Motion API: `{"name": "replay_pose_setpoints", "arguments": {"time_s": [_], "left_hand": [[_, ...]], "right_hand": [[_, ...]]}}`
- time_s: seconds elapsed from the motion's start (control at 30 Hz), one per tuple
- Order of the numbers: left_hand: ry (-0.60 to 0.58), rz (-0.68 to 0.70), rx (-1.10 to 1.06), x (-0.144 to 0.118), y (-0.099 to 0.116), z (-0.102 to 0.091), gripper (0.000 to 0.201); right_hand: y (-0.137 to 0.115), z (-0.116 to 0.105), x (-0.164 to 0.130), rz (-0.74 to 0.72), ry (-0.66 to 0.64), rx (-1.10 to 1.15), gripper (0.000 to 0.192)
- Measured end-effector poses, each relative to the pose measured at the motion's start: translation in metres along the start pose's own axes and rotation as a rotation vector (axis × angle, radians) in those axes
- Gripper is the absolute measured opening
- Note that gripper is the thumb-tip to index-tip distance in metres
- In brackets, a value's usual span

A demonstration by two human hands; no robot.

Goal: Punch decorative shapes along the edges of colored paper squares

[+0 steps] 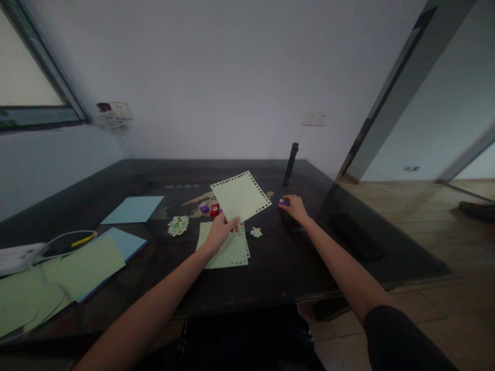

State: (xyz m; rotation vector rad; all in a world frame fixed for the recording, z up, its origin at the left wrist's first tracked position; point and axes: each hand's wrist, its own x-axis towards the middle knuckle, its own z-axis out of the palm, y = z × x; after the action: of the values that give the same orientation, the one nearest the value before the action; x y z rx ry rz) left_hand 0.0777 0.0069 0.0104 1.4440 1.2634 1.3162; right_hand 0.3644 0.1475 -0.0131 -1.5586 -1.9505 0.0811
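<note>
My left hand [219, 231] pinches the lower corner of a pale green paper sheet [240, 197] with punched holes along its edges, held tilted above the dark table [278, 257]. Under it lies a second pale green sheet [230, 251] with punched edges. My right hand [294, 207] rests on a small purple punch [282, 202] on the table to the right. Behind the held sheet stand a purple punch [204, 207] and a red punch [214, 209].
Piles of punched paper bits lie on the table, a larger one [178, 225] and a small one [256, 232]. Blue sheets [133, 209] and green sheets [83, 265] lie at left, with a white device and cable [19, 256]. A black upright cylinder [290, 164] stands at the back.
</note>
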Motion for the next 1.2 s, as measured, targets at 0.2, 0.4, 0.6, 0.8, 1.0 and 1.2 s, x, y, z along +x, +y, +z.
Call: {"name": "replay_pose_setpoints", "arguments": {"time_s": [0.2,0.4,0.6,0.8,1.0,1.2], "left_hand": [[-0.065,-0.009,0.091,-0.002,0.004,0.002,0.021],[-0.175,-0.009,0.017,-0.005,0.006,0.005,0.026],[-0.031,0.042,-0.041,-0.002,0.012,0.006,0.024],[-0.031,0.04,-0.071,0.004,0.019,0.017,0.03],[-0.094,0.153,0.079,0.013,0.037,0.052,0.022],[-0.222,0.205,0.373,0.009,0.033,0.091,0.024]], "right_hand": [[-0.05,-0.032,-0.012,0.013,-0.085,0.545,0.032],[-0.083,-0.041,-0.03,0.139,-0.258,0.953,0.033],[-0.073,-0.044,-0.038,0.209,-0.168,0.984,0.032],[-0.063,-0.059,-0.051,0.24,-0.127,0.947,0.038],[-0.034,-0.085,-0.067,0.244,-0.014,0.814,0.043],[0.006,-0.097,-0.092,0.28,-0.039,0.688,0.052]]}}
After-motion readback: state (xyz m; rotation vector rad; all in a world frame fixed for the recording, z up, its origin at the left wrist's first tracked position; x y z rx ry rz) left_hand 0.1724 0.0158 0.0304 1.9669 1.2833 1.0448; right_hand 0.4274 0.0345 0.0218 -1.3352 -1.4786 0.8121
